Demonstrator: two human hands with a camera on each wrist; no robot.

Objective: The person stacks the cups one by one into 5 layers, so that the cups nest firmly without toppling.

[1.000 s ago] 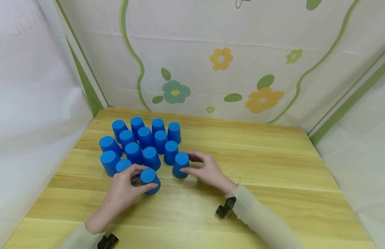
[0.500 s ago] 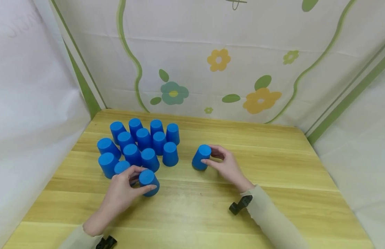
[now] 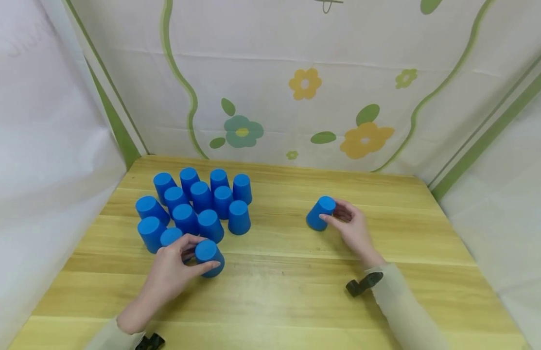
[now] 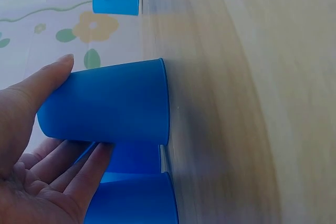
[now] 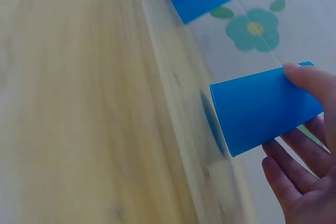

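Upside down on the wooden table, a blue cup stands at the near edge of a group, and my left hand grips it between thumb and fingers. Over to the right, my right hand pinches another upside-down blue cup near its closed end. The right wrist view shows a small gap and a shadow between that cup's rim and the table. Several more upturned blue cups stand close together on the left; the left hand partly covers the nearest of them.
The wooden table reaches back to a white cloth printed with flowers and green vines. White cloth panels also hang at the left and right sides. A black wrist device sits on the right sleeve.
My right hand has carried its cup away from the group, to the right and slightly back. My left hand stays on its cup in nearly the same place.
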